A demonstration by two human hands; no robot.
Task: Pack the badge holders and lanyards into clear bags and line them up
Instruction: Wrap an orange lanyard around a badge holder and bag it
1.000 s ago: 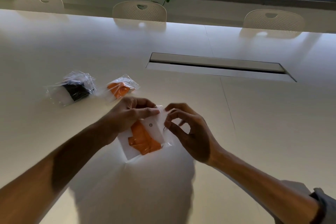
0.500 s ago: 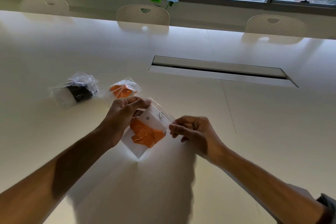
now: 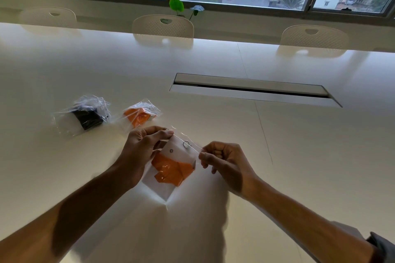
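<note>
Clear packed bags (image 3: 140,114), beside left hand (image 3: 141,151)

A bag (image 3: 171,168) is held above the table (image 3: 299,156) between the left hand (image 3: 142,149) and the right hand (image 3: 224,162), with a lanyard (image 3: 171,170) and a badge holder (image 3: 178,151) inside it. Two packed bags are laid side by side behind the left hand: one (image 3: 140,114) nearer, the other (image 3: 83,116) further left. A slot (image 3: 252,89) is set into the table behind and to the right. Chairs (image 3: 163,26) are placed along the far edge.

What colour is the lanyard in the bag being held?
Orange lanyard, seen in the head view through the clear bag.
</note>
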